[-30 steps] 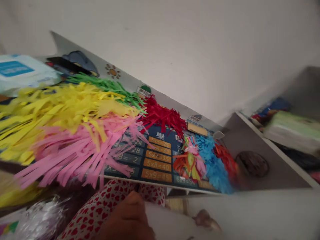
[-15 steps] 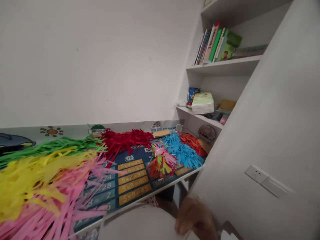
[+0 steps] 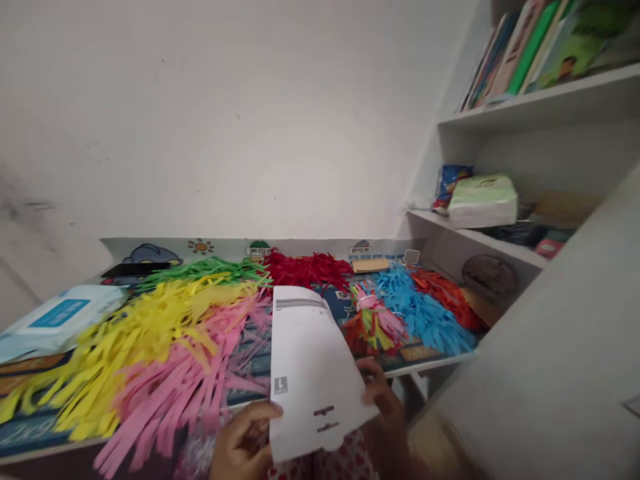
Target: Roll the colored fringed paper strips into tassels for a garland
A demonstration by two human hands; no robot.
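Observation:
Both my hands hold up a white card sheet (image 3: 310, 360) with small slots and a grey strip near its top edge. My left hand (image 3: 240, 437) grips its lower left edge, thumb on the front. My right hand (image 3: 385, 400) grips its right edge from behind. The sheet stands in front of the desk (image 3: 430, 363), which is covered with piles of cut paper strips: yellow (image 3: 150, 320), pink (image 3: 185, 380), green (image 3: 205, 270), red (image 3: 305, 270), blue (image 3: 425, 310) and orange (image 3: 445, 293). A small mixed-colour tassel (image 3: 373, 323) lies just behind the sheet.
A pack of wet wipes (image 3: 55, 317) lies at the desk's left end, a dark phone (image 3: 133, 269) behind it. White shelves (image 3: 525, 107) on the right carry books (image 3: 530, 47) and a tissue pack (image 3: 483, 200). A white panel (image 3: 550, 373) stands close at right.
The view swung left and levelled. The white sheet, low at the bottom edge before, has been lifted up in front of the desk, and my left hand has come into view gripping it.

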